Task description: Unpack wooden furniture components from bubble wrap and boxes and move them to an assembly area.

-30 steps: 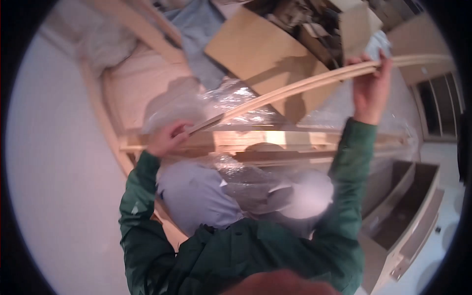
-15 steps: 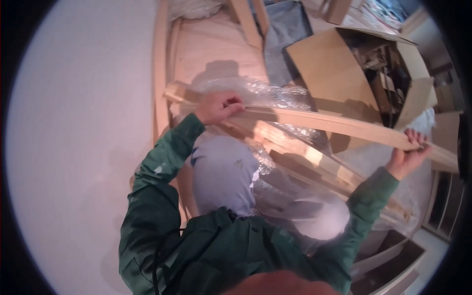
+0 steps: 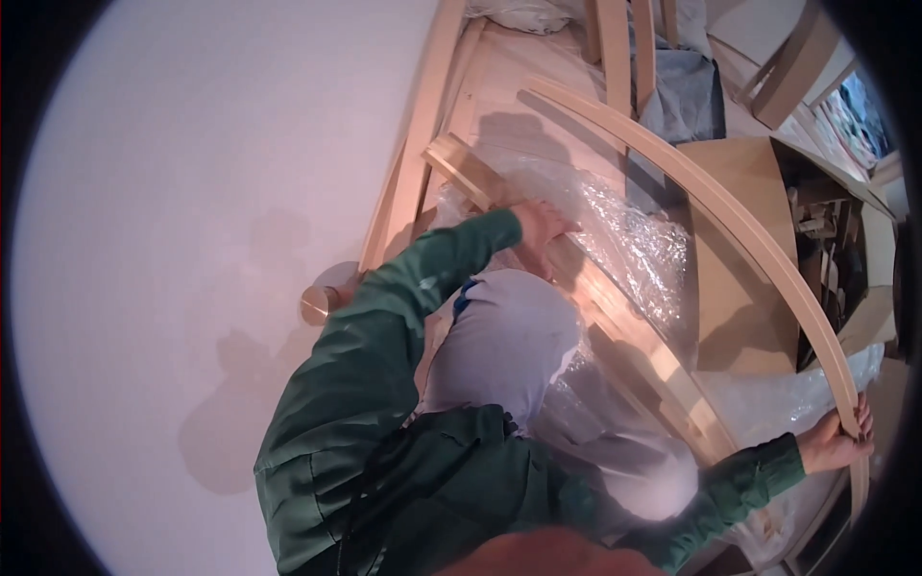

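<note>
My right hand (image 3: 838,439) grips a long, thin wooden trim strip (image 3: 740,213) near its lower end, at the far right. The strip rises from there toward the upper middle, its far end unsupported by my hands. My left hand (image 3: 541,233) is over the wooden boards (image 3: 639,326) lying by my knees, its fingers apart and stretched toward the right. Whether its fingers touch the boards is hard to see. Clear bubble wrap (image 3: 624,235) lies beside and partly beneath the boards.
An open cardboard box (image 3: 744,259) with wood offcuts stands at the right, behind the strip. A white wall (image 3: 192,240) with a round metal door stop (image 3: 317,305) is close on my left. Upright wooden pieces (image 3: 615,58) and a grey bag (image 3: 684,91) are ahead.
My left hand has let go of the trim strip and moved down to the boards. The strip's far end has swung up and away, with my right hand lower. The view has shifted left.
</note>
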Demonstrator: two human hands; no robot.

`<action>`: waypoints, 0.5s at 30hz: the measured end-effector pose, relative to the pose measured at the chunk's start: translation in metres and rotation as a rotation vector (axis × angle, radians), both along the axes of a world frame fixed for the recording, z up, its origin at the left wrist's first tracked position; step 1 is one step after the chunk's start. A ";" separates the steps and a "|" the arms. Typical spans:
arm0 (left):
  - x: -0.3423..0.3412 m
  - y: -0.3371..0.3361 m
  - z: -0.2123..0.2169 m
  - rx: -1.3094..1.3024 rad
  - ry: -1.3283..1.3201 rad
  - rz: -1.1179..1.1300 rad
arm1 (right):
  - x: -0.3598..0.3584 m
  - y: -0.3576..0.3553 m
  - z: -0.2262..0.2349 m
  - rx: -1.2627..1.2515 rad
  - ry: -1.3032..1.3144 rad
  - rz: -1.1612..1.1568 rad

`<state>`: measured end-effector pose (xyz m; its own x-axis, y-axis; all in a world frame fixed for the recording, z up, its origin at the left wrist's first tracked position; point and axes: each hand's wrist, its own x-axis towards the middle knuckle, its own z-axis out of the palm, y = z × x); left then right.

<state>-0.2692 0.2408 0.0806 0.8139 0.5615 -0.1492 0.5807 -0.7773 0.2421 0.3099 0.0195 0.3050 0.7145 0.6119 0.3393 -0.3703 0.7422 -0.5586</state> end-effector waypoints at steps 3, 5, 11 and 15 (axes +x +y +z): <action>0.010 0.015 0.012 -0.477 0.327 0.033 | -0.027 0.000 -0.002 0.048 0.003 -0.011; 0.015 0.016 0.006 -0.450 0.372 -0.018 | -0.029 -0.005 0.001 0.079 -0.009 -0.032; 0.000 -0.005 0.003 -0.148 0.140 -0.018 | -0.029 -0.008 0.000 0.055 -0.009 -0.158; -0.014 -0.035 -0.004 0.147 -0.126 -0.051 | -0.015 -0.009 -0.011 0.115 -0.011 0.042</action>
<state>-0.2836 0.2057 0.0769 0.8489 0.5273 0.0360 0.5119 -0.8373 0.1920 0.2948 0.0108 0.2943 0.6849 0.5975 0.4170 -0.3965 0.7858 -0.4747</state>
